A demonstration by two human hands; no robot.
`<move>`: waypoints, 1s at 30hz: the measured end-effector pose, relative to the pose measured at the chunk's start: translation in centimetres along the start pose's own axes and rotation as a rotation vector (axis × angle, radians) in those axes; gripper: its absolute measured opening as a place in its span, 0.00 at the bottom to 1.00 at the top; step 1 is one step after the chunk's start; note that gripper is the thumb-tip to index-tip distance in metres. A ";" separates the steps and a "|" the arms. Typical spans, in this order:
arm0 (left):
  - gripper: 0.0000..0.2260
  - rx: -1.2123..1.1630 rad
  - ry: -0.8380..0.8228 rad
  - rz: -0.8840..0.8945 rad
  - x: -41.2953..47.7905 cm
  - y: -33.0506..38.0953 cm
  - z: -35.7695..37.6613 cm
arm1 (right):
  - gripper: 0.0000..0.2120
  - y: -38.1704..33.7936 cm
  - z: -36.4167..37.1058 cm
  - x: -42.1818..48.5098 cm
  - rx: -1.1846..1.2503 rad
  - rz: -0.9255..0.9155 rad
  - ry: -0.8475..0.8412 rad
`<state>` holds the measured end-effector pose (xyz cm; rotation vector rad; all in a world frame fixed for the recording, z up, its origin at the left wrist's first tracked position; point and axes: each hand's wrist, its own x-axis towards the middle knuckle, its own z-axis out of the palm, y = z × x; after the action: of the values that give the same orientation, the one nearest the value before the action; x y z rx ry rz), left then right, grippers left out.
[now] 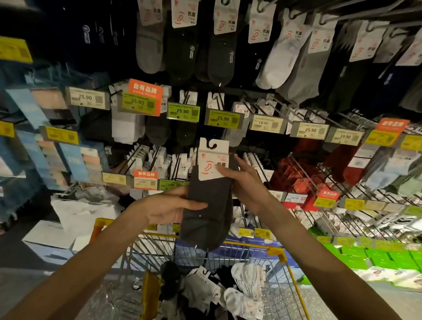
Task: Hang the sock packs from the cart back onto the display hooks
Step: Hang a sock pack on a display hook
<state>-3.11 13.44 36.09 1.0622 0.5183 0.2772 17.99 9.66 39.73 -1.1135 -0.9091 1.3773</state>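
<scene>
I hold a dark grey sock pack (209, 213) with a white card header and hook cut-out upright in front of the display. My left hand (171, 206) grips its lower left side, thumb across the front. My right hand (242, 183) holds the upper right edge, thumb on the card. Below, the yellow wire cart (280, 256) contains several loose sock packs (242, 299), white and dark. Display hooks (299, 163) with hanging socks fill the wall ahead, with price tags (222, 118) at their tips.
Rows of hung socks (181, 49) cover the top. Blue boxed goods (67, 160) stand at the left, red packs (300, 185) and green boxes (379, 259) at the right. White cartons (51, 240) sit on the floor left of the cart.
</scene>
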 end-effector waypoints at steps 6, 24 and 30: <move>0.24 -0.012 0.027 0.006 -1.2 -1.4 -1.0 | 0.19 1.0 0.7 -0.4 -0.043 0.041 -0.019; 0.05 0.113 0.850 0.307 -1.2 1.7 -12.1 | 0.06 4.2 13.2 12.8 -0.290 -0.019 0.168; 0.07 0.093 0.871 0.359 -1.6 3.3 -15.7 | 0.08 2.7 15.9 16.9 -0.296 -0.109 0.115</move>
<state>-12.64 26.10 33.39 1.0928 1.1218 1.0651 2.48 27.11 39.24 -1.3312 -1.0965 1.1009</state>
